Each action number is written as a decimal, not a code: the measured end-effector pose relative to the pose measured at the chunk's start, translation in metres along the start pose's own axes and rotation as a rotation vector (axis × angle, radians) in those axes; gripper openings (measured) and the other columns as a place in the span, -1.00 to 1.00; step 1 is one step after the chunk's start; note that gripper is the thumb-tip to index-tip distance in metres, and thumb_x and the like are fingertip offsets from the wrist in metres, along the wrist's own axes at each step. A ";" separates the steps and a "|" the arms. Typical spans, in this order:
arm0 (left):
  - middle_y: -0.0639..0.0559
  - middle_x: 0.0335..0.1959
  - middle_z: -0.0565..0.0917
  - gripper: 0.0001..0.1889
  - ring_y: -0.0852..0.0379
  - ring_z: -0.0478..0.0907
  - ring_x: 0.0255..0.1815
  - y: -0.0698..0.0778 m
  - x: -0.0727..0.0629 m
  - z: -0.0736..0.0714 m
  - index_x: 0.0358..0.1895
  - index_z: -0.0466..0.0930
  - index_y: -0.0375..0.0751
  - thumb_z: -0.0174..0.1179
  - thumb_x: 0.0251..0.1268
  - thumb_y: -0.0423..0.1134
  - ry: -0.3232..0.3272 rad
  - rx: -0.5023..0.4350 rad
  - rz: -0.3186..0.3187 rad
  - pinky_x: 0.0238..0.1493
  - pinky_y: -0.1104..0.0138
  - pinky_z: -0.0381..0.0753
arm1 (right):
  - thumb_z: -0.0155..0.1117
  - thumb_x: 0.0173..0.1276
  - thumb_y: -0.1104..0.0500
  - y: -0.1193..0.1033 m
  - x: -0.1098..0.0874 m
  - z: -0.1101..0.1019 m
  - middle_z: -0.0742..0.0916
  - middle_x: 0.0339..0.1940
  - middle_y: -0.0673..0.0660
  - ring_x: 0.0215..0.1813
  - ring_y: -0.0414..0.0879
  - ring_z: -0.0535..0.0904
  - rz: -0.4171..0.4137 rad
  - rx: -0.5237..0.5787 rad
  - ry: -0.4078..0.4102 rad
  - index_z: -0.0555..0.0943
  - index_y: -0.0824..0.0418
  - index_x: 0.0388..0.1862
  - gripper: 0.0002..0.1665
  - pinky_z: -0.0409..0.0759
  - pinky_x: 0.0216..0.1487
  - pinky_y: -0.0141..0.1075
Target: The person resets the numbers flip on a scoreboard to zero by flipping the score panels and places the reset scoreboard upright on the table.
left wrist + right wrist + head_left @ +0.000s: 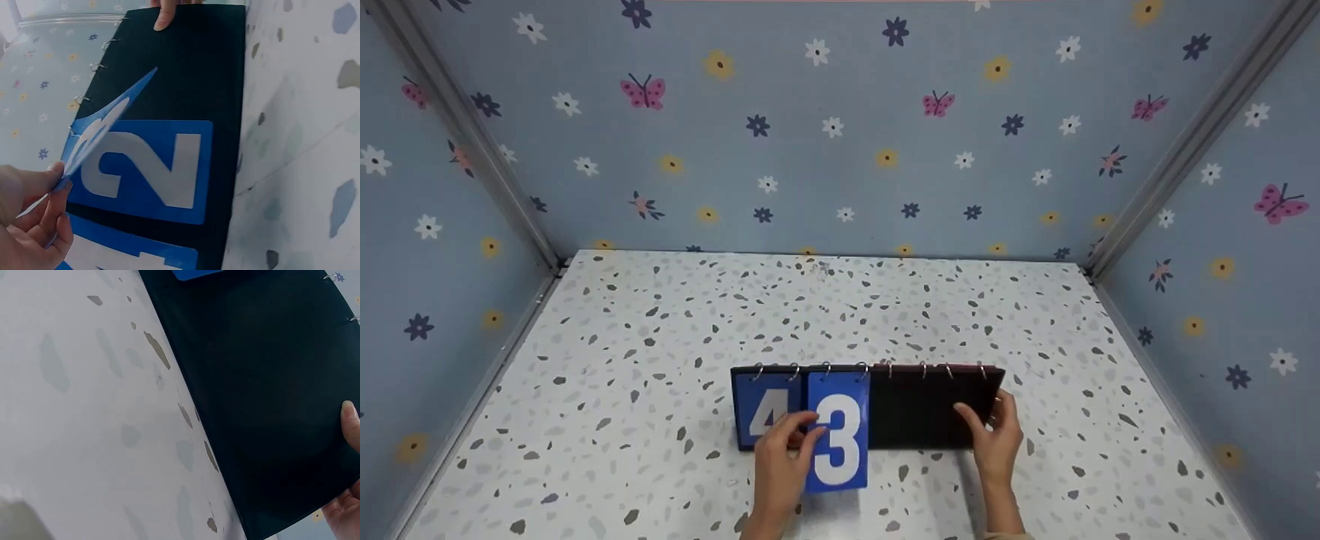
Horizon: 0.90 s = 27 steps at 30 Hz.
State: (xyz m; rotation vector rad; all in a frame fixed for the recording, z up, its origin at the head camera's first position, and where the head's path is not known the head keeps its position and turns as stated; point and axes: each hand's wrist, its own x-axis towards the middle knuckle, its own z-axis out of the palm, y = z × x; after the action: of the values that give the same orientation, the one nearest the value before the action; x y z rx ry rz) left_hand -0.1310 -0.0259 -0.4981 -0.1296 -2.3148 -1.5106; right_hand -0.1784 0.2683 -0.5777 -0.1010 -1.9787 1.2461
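Observation:
A flip scoreboard (922, 412) with a black backing and metal rings along its top stands tilted on the table. My left hand (784, 457) pinches the side edge of a blue card with a white 3 (840, 439) and holds it lifted off the backing. Beneath that card, a blue card with a white 2 (146, 169) shows in the left wrist view. To its left hangs a blue card with a 4 (761, 420), partly covered by the hand. My right hand (999, 439) grips the board's right end, thumb on the front and fingers behind.
White speckled tabletop (660, 337) surrounds the board. Blue panels with flowers and butterflies (825, 90) enclose the back and both sides, with metal posts (484, 150) at the corners. A thin red edge shows behind the board's top right.

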 end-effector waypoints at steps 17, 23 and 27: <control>0.00 -0.31 0.60 -0.68 0.14 0.52 -0.36 0.009 0.011 -0.017 -0.30 0.63 -0.26 0.18 -0.12 -0.69 0.021 -0.211 0.233 -0.36 0.44 0.49 | 0.46 -0.08 0.16 0.006 0.000 0.000 0.63 -0.35 0.06 -0.35 -0.18 0.54 -0.026 0.011 0.000 0.46 0.12 -0.04 -0.43 0.47 -0.35 -0.47; -0.21 -0.34 0.55 -0.77 -0.04 0.50 -0.34 0.038 0.024 -0.024 -0.45 0.64 -0.37 0.22 -0.19 -0.72 0.127 -0.204 0.340 -0.28 0.49 0.44 | 0.46 -0.07 0.16 -0.001 0.000 -0.001 0.63 -0.36 0.08 -0.36 -0.19 0.54 0.024 -0.006 -0.018 0.46 0.17 -0.05 -0.43 0.46 -0.34 -0.47; -0.21 -0.33 0.58 -0.75 -0.04 0.53 -0.26 0.041 0.034 -0.024 -0.45 0.64 -0.35 0.23 -0.21 -0.72 0.155 -0.194 0.377 -0.16 0.50 0.42 | 0.46 -0.09 0.22 -0.002 0.000 -0.001 0.63 -0.34 0.13 -0.35 -0.15 0.54 0.057 0.012 -0.017 0.46 0.20 -0.05 -0.43 0.45 -0.34 -0.48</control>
State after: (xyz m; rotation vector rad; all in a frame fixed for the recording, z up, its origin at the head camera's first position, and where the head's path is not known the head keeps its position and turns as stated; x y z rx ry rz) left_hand -0.1452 -0.0341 -0.4424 -0.4552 -1.8907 -1.4847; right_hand -0.1770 0.2681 -0.5756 -0.1418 -1.9952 1.2991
